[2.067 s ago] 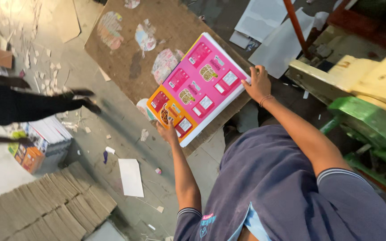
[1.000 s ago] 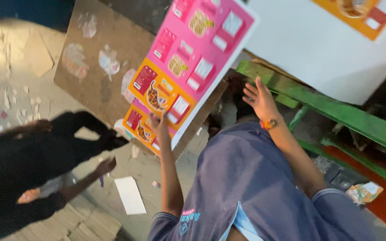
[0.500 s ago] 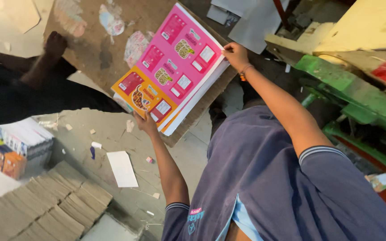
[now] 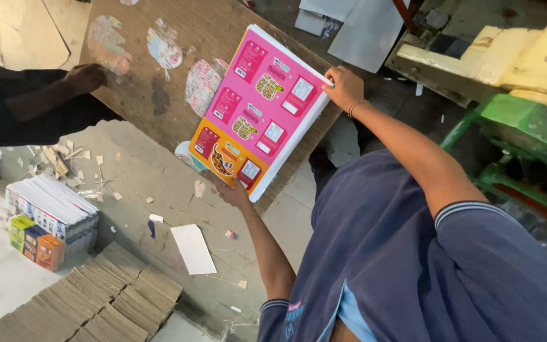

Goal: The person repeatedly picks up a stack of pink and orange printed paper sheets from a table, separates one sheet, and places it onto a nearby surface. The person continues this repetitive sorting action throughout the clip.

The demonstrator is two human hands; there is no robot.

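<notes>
A co-worker's dark hand (image 4: 83,77) rests on the far edge of the brown board (image 4: 159,38). On the board, a thick stack of pink-and-orange printed sheets (image 4: 257,111) looks squared up, lifted at the person's end. The left hand (image 4: 234,193) pinches its lower corner, and the right hand (image 4: 343,87) wraps fingers over its upper edge; it appears gathered but not yet set down anywhere.

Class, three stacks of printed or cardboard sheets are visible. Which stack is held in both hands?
The pink-and-orange printed stack, gripped by the left hand and right hand; the others rest on the floor.
</notes>
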